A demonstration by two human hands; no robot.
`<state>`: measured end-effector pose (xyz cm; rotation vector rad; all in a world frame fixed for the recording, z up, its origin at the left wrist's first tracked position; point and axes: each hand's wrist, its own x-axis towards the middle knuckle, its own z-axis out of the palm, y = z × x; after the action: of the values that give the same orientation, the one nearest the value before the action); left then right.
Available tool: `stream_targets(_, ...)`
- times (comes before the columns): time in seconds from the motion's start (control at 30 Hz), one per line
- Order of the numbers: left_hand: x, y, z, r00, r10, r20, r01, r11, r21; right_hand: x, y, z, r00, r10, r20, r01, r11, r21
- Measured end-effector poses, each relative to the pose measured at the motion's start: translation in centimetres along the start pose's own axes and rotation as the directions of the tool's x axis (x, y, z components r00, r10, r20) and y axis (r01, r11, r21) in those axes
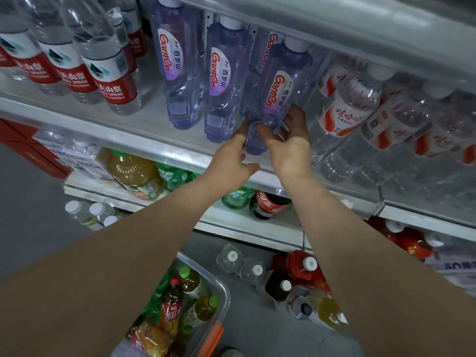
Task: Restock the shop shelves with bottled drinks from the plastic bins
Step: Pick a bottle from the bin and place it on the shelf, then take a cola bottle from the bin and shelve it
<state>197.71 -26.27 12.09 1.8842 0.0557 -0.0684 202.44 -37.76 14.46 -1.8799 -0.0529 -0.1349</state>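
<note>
Three purple Ganten bottles (221,81) front the shelf (154,119); my right hand (289,143) grips the tilted rightmost bottle (279,83) at its base, my left hand (230,157) touching it, fingers straight

Pale purple bottles (224,81) with white caps and white-and-violet labels lettered in red. At the white shelf's (128,136) left end, clear red-banded bottles (110,73); at its right end, clear red-striped bottles (345,112) with white labels.
</note>
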Motion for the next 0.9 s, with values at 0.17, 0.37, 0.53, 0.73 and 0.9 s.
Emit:
stream_targets(0.17,-2.5,0.9,0.8,0.999,-0.044,-0.015,0.045,0.999,0.005,-4.0,-0.3,-1.3,0.992,0.107,0.071,-0.102,0.992,-0.072)
stream_targets(0.37,-7.7,4.2,2.5,0.99,-0.072,0.121,0.065,0.996,0.064,-11.8,-1.1,-7.6,0.962,0.25,0.106,-0.23,0.958,-0.168)
stream_targets(0.53,-10.9,7.5,5.7,0.949,-0.019,0.313,-0.015,0.994,0.104,-16.8,-1.6,-14.1,0.933,0.36,-0.001,-0.352,0.913,-0.205)
stream_targets(0.73,-14.5,9.4,13.1,0.9,-0.009,0.436,-0.054,0.99,0.133,-22.6,-0.8,-21.0,0.894,0.418,-0.164,-0.444,0.878,-0.18)
stream_targets(0.9,-17.9,10.2,21.2,0.868,0.014,0.496,-0.079,0.991,0.11,-27.7,2.2,-27.7,0.863,0.44,-0.25,-0.476,0.873,-0.107)
